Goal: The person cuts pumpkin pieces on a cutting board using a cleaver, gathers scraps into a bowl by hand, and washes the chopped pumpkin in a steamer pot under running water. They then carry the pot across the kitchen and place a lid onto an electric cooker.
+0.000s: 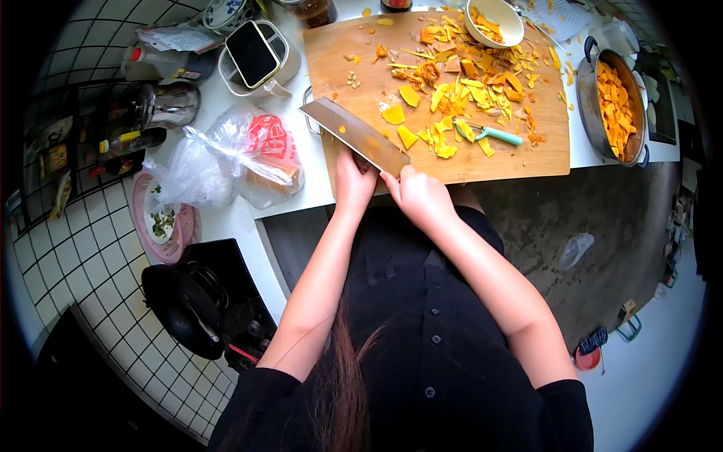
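Note:
My right hand (419,197) is closed around the handle end of a cleaver (358,138). The broad blade slants up to the left over the front edge of a wooden cutting board (331,60), with a small orange bit stuck on it. Just under the blade, my left hand (354,182) has its fingers curled; the blade partly hides them and whatever they may hold. Flat pumpkin pieces (393,114) lie on the board beyond the blade. Right of them, a peeler with a mint-green handle (501,135) rests among pumpkin peelings (471,94).
A pot of cut pumpkin (616,113) stands at the right, and a cream bowl (512,29) sits at the board's far edge. On the left are a phone (252,54) on a white container, a plastic bag (275,162), a pink basket (139,200) and a black pan (181,309).

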`<state>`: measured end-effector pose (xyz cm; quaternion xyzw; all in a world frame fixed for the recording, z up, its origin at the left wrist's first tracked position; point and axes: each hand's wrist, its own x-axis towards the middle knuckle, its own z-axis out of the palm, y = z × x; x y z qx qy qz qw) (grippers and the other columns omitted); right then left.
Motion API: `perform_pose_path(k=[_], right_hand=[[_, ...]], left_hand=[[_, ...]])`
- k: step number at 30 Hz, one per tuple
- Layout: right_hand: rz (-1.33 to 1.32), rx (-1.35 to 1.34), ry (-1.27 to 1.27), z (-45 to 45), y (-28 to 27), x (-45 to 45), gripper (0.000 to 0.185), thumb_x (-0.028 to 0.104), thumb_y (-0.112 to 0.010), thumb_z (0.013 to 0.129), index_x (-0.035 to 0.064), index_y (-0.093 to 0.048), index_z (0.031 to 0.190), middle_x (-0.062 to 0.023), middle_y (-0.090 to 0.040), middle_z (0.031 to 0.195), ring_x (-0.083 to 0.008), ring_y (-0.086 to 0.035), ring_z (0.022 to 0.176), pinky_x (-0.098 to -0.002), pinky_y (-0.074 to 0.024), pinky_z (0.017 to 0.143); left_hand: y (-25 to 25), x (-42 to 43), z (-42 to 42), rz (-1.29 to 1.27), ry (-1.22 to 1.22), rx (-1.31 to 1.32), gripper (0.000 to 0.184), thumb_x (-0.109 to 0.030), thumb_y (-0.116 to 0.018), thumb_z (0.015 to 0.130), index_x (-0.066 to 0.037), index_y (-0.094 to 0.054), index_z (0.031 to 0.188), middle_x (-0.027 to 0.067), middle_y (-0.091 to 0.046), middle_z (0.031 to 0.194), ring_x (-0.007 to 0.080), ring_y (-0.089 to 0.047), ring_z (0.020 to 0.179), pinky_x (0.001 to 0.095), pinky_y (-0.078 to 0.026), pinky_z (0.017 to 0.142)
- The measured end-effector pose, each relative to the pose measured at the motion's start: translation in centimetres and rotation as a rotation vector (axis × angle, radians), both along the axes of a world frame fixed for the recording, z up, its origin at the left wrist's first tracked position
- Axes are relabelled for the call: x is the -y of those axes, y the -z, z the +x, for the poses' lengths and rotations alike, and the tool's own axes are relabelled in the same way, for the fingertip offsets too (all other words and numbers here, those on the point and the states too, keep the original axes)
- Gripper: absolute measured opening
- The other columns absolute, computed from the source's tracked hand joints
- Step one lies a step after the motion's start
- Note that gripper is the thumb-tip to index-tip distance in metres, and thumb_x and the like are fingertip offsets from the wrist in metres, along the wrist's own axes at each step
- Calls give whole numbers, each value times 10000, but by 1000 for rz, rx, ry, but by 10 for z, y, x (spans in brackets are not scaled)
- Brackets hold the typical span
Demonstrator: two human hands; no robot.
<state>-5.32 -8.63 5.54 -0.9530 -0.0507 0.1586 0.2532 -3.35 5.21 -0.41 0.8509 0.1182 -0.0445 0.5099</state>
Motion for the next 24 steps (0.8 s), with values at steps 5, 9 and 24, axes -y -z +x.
perform_pose_path(k=[5,9,24], right_hand=[[293,-110,196,9,-9,25,486,414,-474,902,-20,-530,689,-244,-566,621,-410,-587,639,-458,-476,576],[437,-96,351,9,-37,64,401,360,-487,912,-6,-523,751,-192,-542,612,-353,-552,593,-388,-430,557],[441,-151,510,-30,-41,168,355,254,-554,896,-39,-490,706,-84,-410,537,-114,-352,529,-290,-346,494]], left_hand=[[12,-2,0,41,-34,-67,357,-122,-713,703,7,-481,942,52,-484,700,139,-478,559,264,-449,559],[-6,6,3,226,31,-5,451,-148,-719,696,13,-447,1017,159,-488,903,274,-546,769,350,-479,671],[-17,-1,12,-793,-248,-252,349,-108,-504,877,8,-444,1201,123,-567,1034,153,-593,847,252,-497,766]])
